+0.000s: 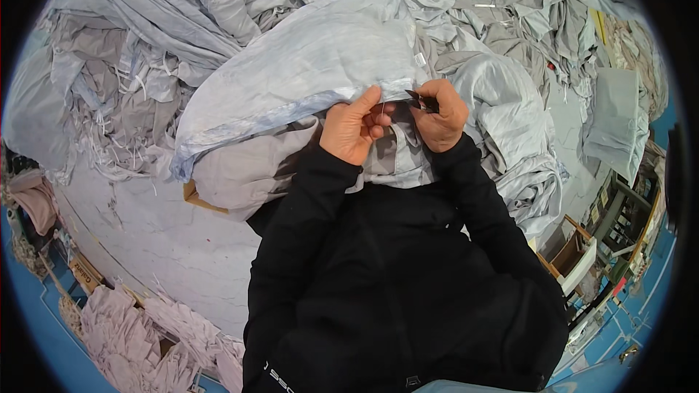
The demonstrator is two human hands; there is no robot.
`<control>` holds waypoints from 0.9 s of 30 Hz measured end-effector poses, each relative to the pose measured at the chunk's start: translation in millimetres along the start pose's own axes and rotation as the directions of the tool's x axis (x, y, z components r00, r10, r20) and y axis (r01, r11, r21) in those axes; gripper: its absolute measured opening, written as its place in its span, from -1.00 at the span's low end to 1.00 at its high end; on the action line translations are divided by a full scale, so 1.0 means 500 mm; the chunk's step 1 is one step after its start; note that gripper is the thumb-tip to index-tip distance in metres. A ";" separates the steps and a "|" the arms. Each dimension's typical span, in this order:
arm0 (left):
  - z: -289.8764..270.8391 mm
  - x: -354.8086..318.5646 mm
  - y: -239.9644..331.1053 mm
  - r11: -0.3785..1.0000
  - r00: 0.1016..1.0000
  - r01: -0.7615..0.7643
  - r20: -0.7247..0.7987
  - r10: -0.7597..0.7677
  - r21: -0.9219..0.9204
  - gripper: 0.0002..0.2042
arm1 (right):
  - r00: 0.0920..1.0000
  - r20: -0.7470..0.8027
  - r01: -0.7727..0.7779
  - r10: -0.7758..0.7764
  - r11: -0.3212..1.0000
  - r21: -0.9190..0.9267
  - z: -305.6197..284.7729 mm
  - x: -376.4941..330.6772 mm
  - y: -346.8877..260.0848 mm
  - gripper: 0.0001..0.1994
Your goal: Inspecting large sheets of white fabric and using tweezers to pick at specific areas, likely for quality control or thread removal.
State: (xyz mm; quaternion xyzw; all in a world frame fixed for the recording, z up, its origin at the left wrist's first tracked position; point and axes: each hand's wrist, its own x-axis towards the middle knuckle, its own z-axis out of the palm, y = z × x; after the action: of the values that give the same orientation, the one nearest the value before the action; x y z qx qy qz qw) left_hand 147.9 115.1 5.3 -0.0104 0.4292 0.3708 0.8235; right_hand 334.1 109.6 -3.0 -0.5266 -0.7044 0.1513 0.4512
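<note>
Heaped grey fabric everywhere, and your left hand pinches the pale blue cloth's hem taut so your right hand, clenched on a small dark snipper, reaches its thread.

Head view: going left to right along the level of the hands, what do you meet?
Tangled grey fabric heap → pale blue folded cloth → left hand → small dark tool → right hand → rumpled light grey sheet.

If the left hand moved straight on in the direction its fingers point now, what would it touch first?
The left hand points up and right, its fingers already on the hem of the pale blue cloth. Going on, it would press into that cloth first, probably; the right hand with a small dark tool is close beside, depth unclear.
</note>
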 end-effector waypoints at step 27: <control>0.036 -0.007 -0.030 0.979 0.972 -0.194 -0.146 0.183 -0.065 -0.85 | 0.994 0.072 0.084 -0.077 0.992 -0.093 -0.019 -0.025 -0.058 -0.68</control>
State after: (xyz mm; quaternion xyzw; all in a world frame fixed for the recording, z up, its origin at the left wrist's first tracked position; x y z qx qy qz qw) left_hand 168.6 108.2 14.8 -0.0281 0.4696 0.4624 0.7516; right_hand 324.6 84.6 16.3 -0.5132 -0.7465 0.1170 0.4070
